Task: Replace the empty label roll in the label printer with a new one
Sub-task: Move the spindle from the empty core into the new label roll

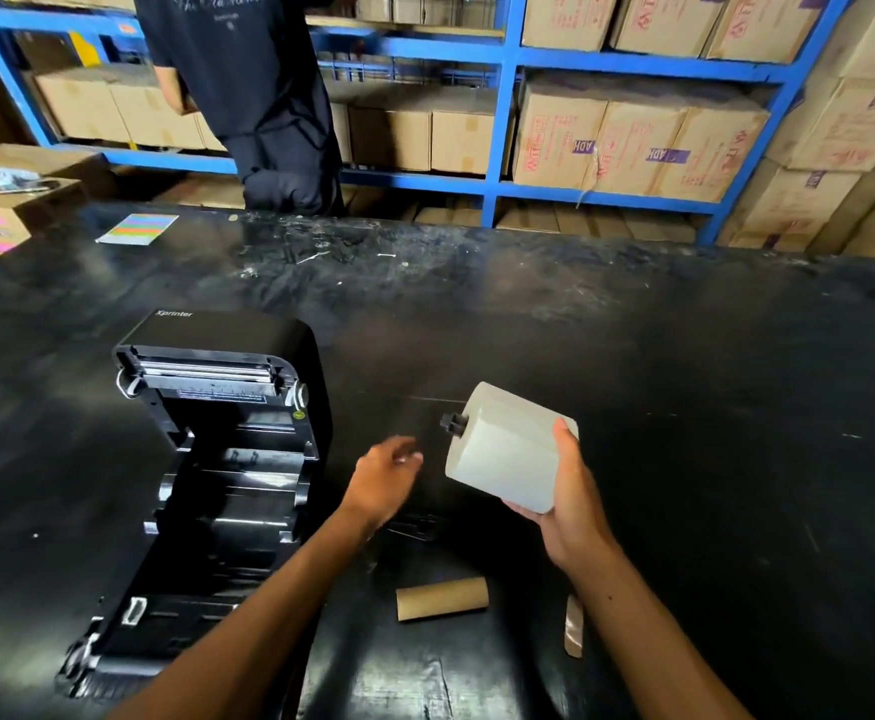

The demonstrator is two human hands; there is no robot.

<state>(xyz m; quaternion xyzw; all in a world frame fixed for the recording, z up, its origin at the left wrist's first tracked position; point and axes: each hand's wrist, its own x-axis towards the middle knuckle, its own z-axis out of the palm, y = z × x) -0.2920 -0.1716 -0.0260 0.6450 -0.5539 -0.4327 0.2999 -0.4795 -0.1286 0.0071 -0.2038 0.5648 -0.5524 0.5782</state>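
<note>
Right hand (pixel 570 504) grips the new label roll (pixel 508 449), spindle (pixel 453 424) already through it, left hand (pixel 388 472) open and empty beside the open label printer (pixel 227 459); we'd level the spindle ends over the cradle slots before lowering.

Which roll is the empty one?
The brown cardboard tube lying on the table; the white roll in the right hand is full, with a spindle through it.

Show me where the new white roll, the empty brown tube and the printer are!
new label roll (pixel 508 449), head view, on its white paper side.
empty cardboard tube (pixel 441 598), head view, middle of its brown side.
label printer (pixel 217 330), head view, on its raised lid.
</note>
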